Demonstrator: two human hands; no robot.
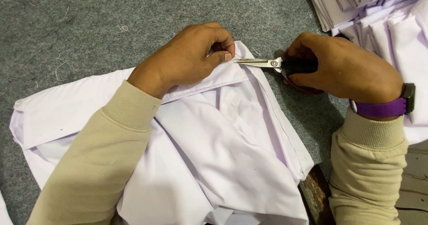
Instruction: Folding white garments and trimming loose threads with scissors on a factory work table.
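Head view: left hand (189, 57) pinches the soft, limp white cotton shirt's (214, 153) collar edge; right hand (343, 66) grips small black-handled steel snips (267, 63).

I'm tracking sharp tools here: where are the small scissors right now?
In the head view, the small scissors sit right of centre, held in the right hand, blade tips at the white shirt's collar beside the left hand's fingertips.

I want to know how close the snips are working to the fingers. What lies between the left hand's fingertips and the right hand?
In the head view, only the small scissors bridge the stretch: the right hand grips the dark handles, blades pointing at the left hand, which pinches the white shirt collar.
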